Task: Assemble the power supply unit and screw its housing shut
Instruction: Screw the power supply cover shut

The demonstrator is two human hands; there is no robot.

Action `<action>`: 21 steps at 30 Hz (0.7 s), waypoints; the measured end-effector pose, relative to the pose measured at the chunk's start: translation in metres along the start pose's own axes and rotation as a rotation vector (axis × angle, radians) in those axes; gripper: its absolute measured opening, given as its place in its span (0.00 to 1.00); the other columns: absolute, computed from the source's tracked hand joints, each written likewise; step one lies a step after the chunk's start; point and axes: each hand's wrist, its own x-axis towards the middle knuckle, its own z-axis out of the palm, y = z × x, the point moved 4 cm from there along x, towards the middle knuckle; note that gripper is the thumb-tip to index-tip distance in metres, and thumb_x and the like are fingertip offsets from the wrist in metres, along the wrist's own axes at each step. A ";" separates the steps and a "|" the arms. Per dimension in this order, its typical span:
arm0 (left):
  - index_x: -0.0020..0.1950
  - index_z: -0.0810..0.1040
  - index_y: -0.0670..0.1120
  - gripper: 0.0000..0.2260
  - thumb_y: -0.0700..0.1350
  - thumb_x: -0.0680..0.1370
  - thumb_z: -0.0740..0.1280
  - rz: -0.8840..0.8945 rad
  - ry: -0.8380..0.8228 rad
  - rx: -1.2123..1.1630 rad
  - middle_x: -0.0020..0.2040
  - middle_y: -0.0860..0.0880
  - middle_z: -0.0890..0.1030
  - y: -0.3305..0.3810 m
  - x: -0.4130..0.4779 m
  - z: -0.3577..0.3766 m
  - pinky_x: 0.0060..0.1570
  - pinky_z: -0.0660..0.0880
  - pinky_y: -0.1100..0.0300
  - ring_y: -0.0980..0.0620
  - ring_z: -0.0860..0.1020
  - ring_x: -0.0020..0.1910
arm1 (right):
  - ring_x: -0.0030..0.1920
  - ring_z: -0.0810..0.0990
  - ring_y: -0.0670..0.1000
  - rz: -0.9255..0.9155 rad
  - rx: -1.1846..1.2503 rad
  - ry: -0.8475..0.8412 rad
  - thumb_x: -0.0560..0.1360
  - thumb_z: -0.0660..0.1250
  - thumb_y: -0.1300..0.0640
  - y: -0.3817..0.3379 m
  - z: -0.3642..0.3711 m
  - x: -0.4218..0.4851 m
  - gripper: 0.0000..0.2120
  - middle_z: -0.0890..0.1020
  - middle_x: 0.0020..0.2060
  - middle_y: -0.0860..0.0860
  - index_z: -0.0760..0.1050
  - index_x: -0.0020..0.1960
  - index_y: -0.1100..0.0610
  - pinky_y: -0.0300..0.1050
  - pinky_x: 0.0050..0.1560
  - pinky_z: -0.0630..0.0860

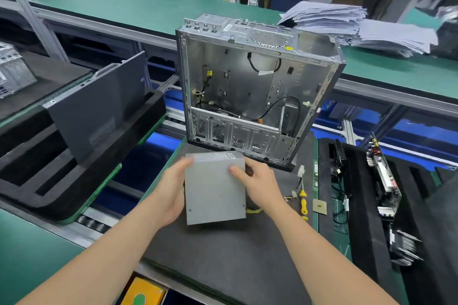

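A grey metal power supply unit (214,193) is held just above the dark foam mat (223,255) in front of me. My left hand (171,190) grips its left side, fingers wrapped round the edge. My right hand (257,186) grips its right side, with the thumb on the top face. Yellow wires (254,210) trail out from under its right edge. Behind it stands an open, bare metal computer case (247,91), tilted with its open side toward me and loose black cables inside.
A yellow-handled screwdriver (303,202) and cable connectors (297,181) lie right of the unit. A black side panel (99,106) leans in a foam tray at left. Circuit boards (384,176) sit in a tray at right. A paper stack (347,25) lies on the green bench behind.
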 end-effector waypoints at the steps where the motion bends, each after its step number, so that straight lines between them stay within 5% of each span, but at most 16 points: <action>1: 0.73 0.76 0.52 0.19 0.56 0.85 0.62 0.026 0.009 0.061 0.64 0.50 0.84 -0.005 0.002 -0.001 0.61 0.76 0.50 0.49 0.82 0.64 | 0.50 0.85 0.42 0.029 -0.009 0.066 0.78 0.71 0.41 -0.002 0.003 0.003 0.14 0.88 0.46 0.40 0.85 0.59 0.45 0.42 0.47 0.78; 5: 0.76 0.67 0.60 0.20 0.57 0.84 0.63 0.102 0.055 0.198 0.65 0.57 0.82 -0.025 0.013 -0.008 0.57 0.78 0.54 0.55 0.82 0.62 | 0.52 0.83 0.52 0.132 -0.054 0.224 0.79 0.70 0.42 -0.008 0.015 0.006 0.13 0.87 0.44 0.46 0.85 0.55 0.49 0.49 0.50 0.79; 9: 0.75 0.68 0.61 0.19 0.60 0.84 0.60 0.104 0.238 0.327 0.65 0.55 0.81 -0.027 0.029 -0.010 0.65 0.76 0.42 0.48 0.80 0.63 | 0.62 0.81 0.56 0.153 -0.122 0.054 0.81 0.65 0.52 -0.004 0.020 0.005 0.17 0.85 0.59 0.49 0.77 0.69 0.47 0.53 0.64 0.76; 11: 0.74 0.70 0.60 0.19 0.62 0.84 0.59 0.091 0.288 0.386 0.65 0.55 0.81 -0.024 0.034 -0.009 0.67 0.75 0.41 0.47 0.79 0.64 | 0.60 0.82 0.53 0.121 -0.148 0.021 0.79 0.65 0.54 0.000 0.018 -0.001 0.20 0.86 0.58 0.46 0.76 0.71 0.44 0.53 0.65 0.77; 16: 0.73 0.74 0.49 0.23 0.61 0.84 0.58 -0.047 0.238 0.572 0.66 0.47 0.80 -0.023 0.055 -0.007 0.68 0.73 0.43 0.42 0.77 0.65 | 0.56 0.85 0.41 0.190 -0.078 -0.062 0.75 0.69 0.55 0.019 0.008 -0.007 0.19 0.87 0.52 0.37 0.81 0.64 0.42 0.49 0.67 0.78; 21: 0.74 0.69 0.45 0.24 0.60 0.85 0.57 -0.117 0.238 0.660 0.68 0.45 0.77 -0.038 0.059 -0.006 0.66 0.73 0.46 0.42 0.76 0.65 | 0.52 0.86 0.47 0.310 0.101 -0.034 0.75 0.70 0.60 0.034 0.006 -0.012 0.15 0.89 0.48 0.45 0.87 0.55 0.44 0.53 0.65 0.80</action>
